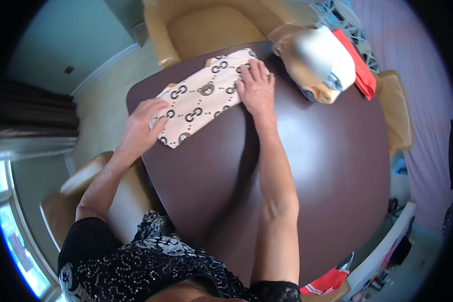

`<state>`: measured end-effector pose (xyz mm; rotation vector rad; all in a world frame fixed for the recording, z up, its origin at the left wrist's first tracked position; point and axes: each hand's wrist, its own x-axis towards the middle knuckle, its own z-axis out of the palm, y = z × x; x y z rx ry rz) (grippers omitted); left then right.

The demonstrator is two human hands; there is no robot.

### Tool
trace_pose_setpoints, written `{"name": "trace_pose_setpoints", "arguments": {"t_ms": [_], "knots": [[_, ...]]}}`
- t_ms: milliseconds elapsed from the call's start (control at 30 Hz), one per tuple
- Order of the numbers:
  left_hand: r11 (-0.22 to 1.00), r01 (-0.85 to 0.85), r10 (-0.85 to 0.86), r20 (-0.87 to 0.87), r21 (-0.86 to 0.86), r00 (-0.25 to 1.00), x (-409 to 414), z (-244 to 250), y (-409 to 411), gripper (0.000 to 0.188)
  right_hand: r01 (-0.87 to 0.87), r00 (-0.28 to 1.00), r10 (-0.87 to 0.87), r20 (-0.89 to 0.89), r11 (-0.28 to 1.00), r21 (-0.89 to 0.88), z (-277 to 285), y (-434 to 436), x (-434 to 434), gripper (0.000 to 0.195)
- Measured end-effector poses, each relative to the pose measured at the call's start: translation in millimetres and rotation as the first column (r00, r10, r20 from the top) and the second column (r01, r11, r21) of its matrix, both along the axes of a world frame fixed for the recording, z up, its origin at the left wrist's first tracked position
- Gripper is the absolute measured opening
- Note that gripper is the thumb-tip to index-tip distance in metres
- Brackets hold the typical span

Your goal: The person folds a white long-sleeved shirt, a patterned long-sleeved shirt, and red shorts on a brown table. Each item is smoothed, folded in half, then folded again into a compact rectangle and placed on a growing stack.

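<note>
A folded cream cloth (200, 100) with a dark printed pattern of linked rings and bears lies flat near the far left edge of a dark brown table (219, 166). My left hand (142, 122) rests at the cloth's left end, fingers apart, thumb and fingertips on its surface. On the right end of the cloth my right hand (257, 85) lies palm down with the fingers slightly spread. Neither hand visibly grips the fabric. Other cloth layers peek out along its far edge.
At the table's far right stands a bundle of white and tan fabric (317, 64), partly blurred, beside a red cloth (356, 66). Tan chairs (211, 28) surround the table. Red clothing (326, 281) lies on a chair at the lower right.
</note>
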<state>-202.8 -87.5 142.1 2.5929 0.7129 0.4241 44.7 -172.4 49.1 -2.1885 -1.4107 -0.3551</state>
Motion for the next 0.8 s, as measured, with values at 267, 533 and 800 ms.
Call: {"name": "trace_pose_setpoints", "arguments": {"t_ms": [267, 533, 800], "knots": [[0.918, 0.371, -0.299, -0.367, 0.142, 0.881, 86, -29, 1, 0.053, -0.046, 0.994, 0.059, -0.094, 0.989, 0.138, 7, -8, -6, 0.036], [0.891, 0.388, -0.289, -0.367, 0.234, 0.884, 87, -32, 3, 0.053, 0.349, 0.936, -0.336, -0.100, 0.867, 0.356, -3, -135, 43, 0.020], [0.890, 0.382, -0.288, -0.345, 0.248, 0.893, 82, -26, 6, 0.054, 0.648, 0.761, -0.643, -0.085, 0.758, 0.071, -7, -181, 132, 0.030]]}}
